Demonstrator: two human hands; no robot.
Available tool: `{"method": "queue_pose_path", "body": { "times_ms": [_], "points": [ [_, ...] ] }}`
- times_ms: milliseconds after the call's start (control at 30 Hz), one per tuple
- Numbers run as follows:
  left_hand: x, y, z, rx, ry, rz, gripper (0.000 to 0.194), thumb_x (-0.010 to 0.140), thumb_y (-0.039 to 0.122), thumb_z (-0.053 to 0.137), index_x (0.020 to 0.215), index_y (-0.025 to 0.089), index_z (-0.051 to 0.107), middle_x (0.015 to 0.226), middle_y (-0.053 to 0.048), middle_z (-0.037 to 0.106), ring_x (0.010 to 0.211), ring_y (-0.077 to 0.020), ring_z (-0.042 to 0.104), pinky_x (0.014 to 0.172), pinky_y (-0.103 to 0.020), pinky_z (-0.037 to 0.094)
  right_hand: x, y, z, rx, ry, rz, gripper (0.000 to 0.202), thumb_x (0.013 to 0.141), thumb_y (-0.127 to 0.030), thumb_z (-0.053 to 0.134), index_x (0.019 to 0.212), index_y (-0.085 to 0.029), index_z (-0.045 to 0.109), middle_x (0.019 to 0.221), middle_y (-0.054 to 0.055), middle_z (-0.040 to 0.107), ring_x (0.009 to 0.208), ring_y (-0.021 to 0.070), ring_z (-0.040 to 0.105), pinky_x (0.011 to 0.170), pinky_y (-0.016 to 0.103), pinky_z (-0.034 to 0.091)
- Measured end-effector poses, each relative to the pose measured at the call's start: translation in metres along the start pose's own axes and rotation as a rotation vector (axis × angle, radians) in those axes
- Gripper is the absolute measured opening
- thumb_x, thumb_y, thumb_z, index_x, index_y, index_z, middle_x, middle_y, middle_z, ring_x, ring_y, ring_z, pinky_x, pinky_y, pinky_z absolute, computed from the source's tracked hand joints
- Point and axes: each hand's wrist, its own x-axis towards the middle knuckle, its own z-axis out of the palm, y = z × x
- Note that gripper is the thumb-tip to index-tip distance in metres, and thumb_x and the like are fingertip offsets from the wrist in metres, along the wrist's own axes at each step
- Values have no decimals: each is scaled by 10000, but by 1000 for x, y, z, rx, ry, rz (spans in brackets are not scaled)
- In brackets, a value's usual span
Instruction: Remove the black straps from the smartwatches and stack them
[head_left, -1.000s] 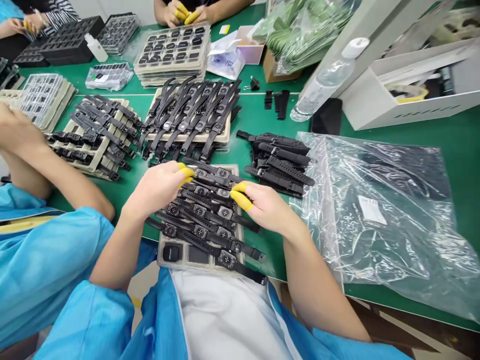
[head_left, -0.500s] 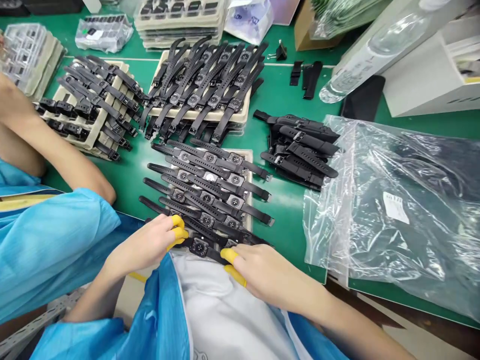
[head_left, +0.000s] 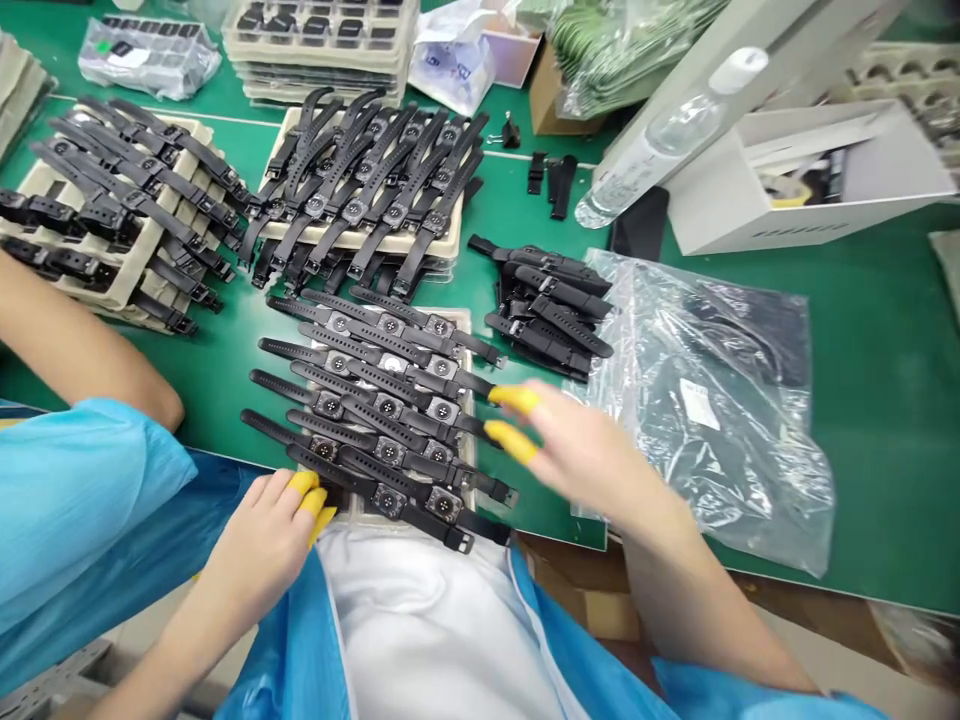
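Note:
Black smartwatches (head_left: 388,501) with straps lie face down in slanted rows on a pale tray (head_left: 466,325) in front of me. My left hand (head_left: 274,530), in yellow finger cots, is closed at the tray's near left corner; a dark piece shows beside its fingertips, but what they grip is hidden. My right hand (head_left: 577,445) hovers at the tray's right side, slightly blurred. Its yellow-covered thumb and finger are apart near the strap ends, holding nothing visible. Beyond it lies a pile of black watch straps (head_left: 555,305).
Two more trays of watches, one at the back (head_left: 367,190) and one at left (head_left: 127,210), stand close by. On the right are a clear plastic bag (head_left: 720,420), a water bottle (head_left: 667,140) and a white box (head_left: 810,215). A co-worker's arm (head_left: 97,350) rests at left.
My right hand has let go of the nearest row and moved up and right, past the tray's side. My left hand has shifted to the near left corner. The view has turned right.

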Motion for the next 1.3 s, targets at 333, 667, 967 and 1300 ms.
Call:
{"method": "queue_pose_path", "body": {
  "times_ms": [333, 667, 967, 1300],
  "points": [
    [-3, 24, 4, 185, -153, -156, 155, 811, 76, 601, 795, 189, 706, 802, -119, 674, 841, -310, 583, 690, -408, 430, 57, 74, 6, -287, 248, 316, 369, 966, -420, 566, 1186, -135, 643, 1095, 190, 619, 1011, 366, 596, 762, 452, 516],
    [-4, 24, 20, 250, -151, -158, 134, 831, 86, 586, 830, 166, 694, 839, -114, 669, 867, -304, 608, 716, -396, 466, 54, 105, 17, -314, 397, 422, 296, 961, -305, 553, 1177, -130, 656, 1120, 210, 618, 1066, 382, 560, 868, 474, 474],
    [11, -12, -18, -352, 53, -106, 289, 914, 47, 504, 1074, 212, 679, 985, -53, 739, 900, -222, 680, 805, -327, 561, 49, 102, 4, 176, 633, 571, 208, 813, -266, 664, 945, -241, 505, 836, 65, 640, 754, 273, 617, 731, 415, 478],
    [204, -13, 6, -1147, 272, -262, 260, 997, 235, 544, 1251, 191, 506, 1037, -90, 712, 866, -189, 715, 784, -319, 600, 74, -12, 24, 1552, 330, 186, 417, 942, -646, 570, 893, -233, 537, 644, -61, 408, 457, 93, 287, 432, 262, 235]
  ]
}}
